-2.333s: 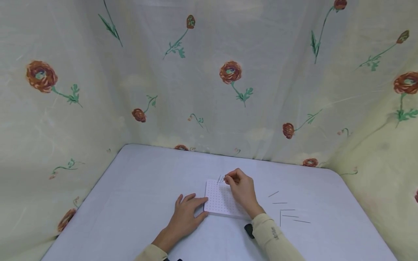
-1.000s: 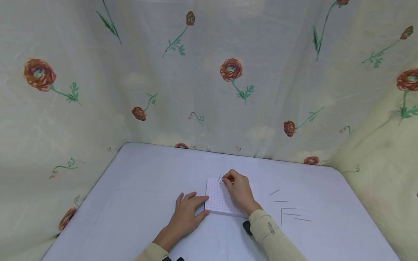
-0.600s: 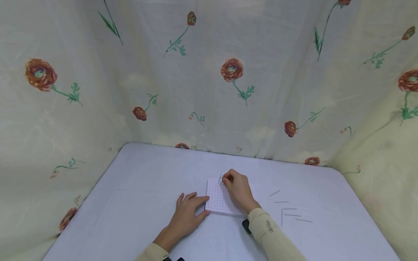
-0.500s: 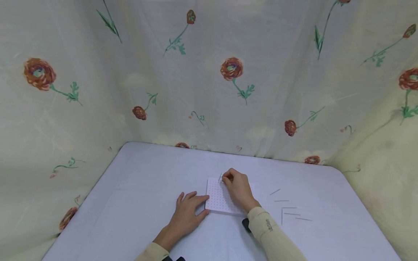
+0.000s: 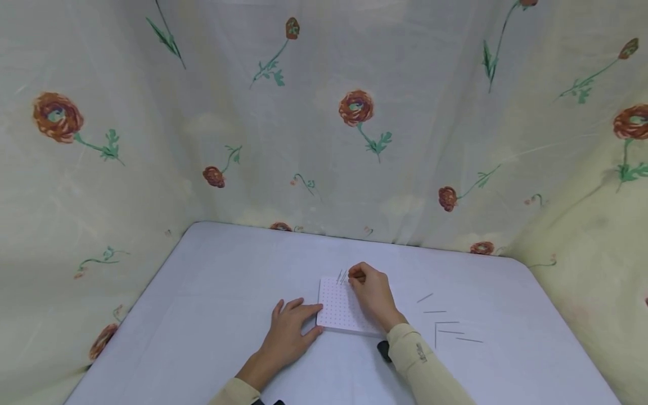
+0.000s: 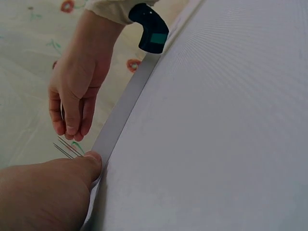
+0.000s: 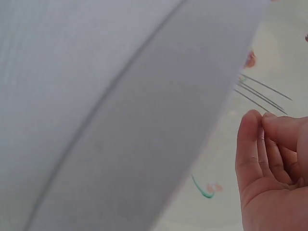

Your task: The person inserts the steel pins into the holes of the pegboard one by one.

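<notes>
A white perforated board (image 5: 335, 313) lies flat on the table. Three thin metal pins (image 5: 342, 275) (image 7: 262, 94) (image 6: 67, 147) stand tilted at its far edge. My right hand (image 5: 354, 277) (image 7: 262, 126) hovers just right of them. Its fingers are curled with thumb and fingertips together, and nothing shows between them. My left hand (image 5: 298, 315) lies flat on the table, and its straight fingers touch the board's left edge (image 6: 120, 115). The right hand (image 6: 72, 91) hangs over the board in the left wrist view.
Several loose pins (image 5: 445, 325) lie scattered on the table (image 5: 228, 292) right of the board. A black wrist device (image 5: 384, 351) (image 6: 150, 33) sits on the right sleeve. A flowered curtain (image 5: 324, 140) closes in the table on three sides.
The right hand's fingertips, which were at the pins on the board's far edge, have drawn slightly right and away from them. The left hand has stayed in place.
</notes>
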The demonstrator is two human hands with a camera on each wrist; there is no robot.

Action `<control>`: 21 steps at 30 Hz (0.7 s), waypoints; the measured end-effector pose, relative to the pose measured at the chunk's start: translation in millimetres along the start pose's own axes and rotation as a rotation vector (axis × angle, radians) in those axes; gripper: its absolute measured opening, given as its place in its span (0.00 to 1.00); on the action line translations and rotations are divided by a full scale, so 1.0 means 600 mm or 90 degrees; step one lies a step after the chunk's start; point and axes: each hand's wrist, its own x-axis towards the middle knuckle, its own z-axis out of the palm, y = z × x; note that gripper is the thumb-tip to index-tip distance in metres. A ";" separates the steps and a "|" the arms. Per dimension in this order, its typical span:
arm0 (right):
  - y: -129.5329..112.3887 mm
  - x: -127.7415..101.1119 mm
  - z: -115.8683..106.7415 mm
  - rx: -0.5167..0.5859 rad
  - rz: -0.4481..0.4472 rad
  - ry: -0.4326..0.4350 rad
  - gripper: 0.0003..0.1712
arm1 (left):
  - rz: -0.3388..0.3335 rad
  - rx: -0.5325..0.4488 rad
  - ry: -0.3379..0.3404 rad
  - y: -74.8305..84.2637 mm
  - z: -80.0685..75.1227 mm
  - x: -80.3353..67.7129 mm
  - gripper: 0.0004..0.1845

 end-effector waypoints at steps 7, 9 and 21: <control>0.003 -0.006 -0.028 0.033 0.000 -0.002 0.09 | -0.017 0.004 -0.018 0.005 -0.002 0.001 0.24; 0.003 -0.010 -0.039 0.035 -0.001 0.000 0.09 | -0.013 0.002 -0.013 0.005 -0.001 0.000 0.25; 0.024 -0.029 -0.076 0.026 -0.022 0.024 0.11 | -0.014 -0.005 -0.006 0.005 0.000 -0.001 0.25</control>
